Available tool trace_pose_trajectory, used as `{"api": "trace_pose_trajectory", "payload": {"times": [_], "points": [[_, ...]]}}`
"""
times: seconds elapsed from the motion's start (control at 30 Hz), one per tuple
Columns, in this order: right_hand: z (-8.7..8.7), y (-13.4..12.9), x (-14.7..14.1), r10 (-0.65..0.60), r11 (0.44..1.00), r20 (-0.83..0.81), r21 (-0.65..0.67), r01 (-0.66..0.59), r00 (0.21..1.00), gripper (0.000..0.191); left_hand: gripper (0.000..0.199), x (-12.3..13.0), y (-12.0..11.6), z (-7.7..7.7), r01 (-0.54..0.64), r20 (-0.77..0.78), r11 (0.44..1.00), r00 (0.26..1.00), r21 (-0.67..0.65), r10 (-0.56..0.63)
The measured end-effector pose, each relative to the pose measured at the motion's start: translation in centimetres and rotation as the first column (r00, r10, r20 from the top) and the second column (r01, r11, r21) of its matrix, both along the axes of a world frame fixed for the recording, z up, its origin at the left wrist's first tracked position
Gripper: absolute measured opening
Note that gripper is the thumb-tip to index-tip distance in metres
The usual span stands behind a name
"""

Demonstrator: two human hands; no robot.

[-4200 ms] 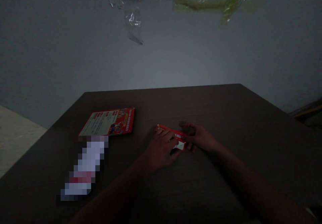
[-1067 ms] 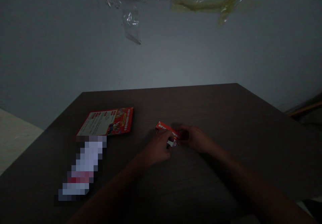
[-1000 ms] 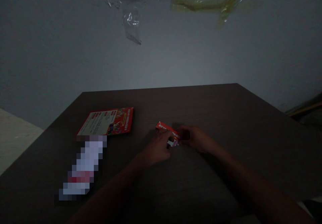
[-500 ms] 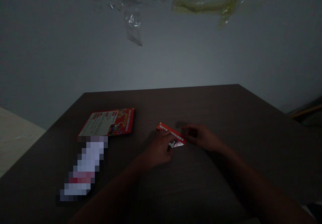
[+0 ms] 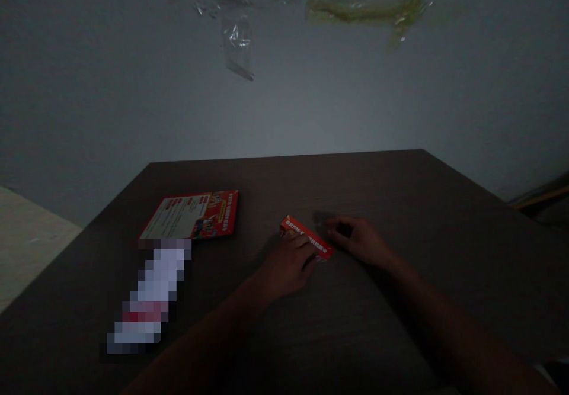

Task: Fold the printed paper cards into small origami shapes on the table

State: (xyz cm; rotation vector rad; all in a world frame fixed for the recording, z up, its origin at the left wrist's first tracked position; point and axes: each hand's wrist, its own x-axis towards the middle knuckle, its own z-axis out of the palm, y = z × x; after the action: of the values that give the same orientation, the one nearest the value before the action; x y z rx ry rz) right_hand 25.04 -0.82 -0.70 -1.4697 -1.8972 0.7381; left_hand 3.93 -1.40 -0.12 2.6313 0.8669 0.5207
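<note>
A narrow folded red leaflet (image 5: 320, 246) with white lettering lies aslant on the dark table. My left hand (image 5: 287, 265) rests over its middle, fingers pressed onto it and covering part of the print. A small shiny strip shows under the lower right end of the leaflet. Just right of that end is my right hand (image 5: 358, 238), its fingers curled with a gap between thumb and forefinger and nothing visible in them. The fingertips look slightly apart from the paper.
To the left lies a flat red-and-white printed sheet or booklet (image 5: 186, 217). Nearer to me is a pixelated, pale elongated object (image 5: 153, 288). A grey wall (image 5: 284, 105) with tape remnants (image 5: 355, 11) stands behind the table (image 5: 377, 182).
The leaflet has shifted slightly right, and my left hand has slid along it in the same direction. Less of its shiny part shows. My right fingertips have drawn back a little from its end.
</note>
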Motion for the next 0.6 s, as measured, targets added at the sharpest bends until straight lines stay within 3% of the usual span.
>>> {"api": "trace_pose_trajectory", "payload": {"times": [0.17, 0.37, 0.6], "points": [[0.0, -0.1, -0.1, 0.051, 0.999, -0.002, 0.015, -0.051, 0.999, 0.021, 0.010, -0.2, -0.1, 0.2, 0.099, 0.001, 0.995, 0.995, 0.012, -0.099], [0.0, 0.0, 0.0, 0.066, 0.994, 0.021, 0.087, -0.068, 0.998, 0.025, 0.014, -0.9, 0.0, 0.4, 0.145, 0.127, 0.989, 0.982, -0.029, -0.141], [-0.2, 0.3, 0.4, 0.100, 0.979, 0.099, 0.168, -0.115, 0.990, 0.038, 0.014, -2.0, 1.0, -0.4, 0.119, 0.392, 0.972, 0.920, -0.204, -0.030]]}}
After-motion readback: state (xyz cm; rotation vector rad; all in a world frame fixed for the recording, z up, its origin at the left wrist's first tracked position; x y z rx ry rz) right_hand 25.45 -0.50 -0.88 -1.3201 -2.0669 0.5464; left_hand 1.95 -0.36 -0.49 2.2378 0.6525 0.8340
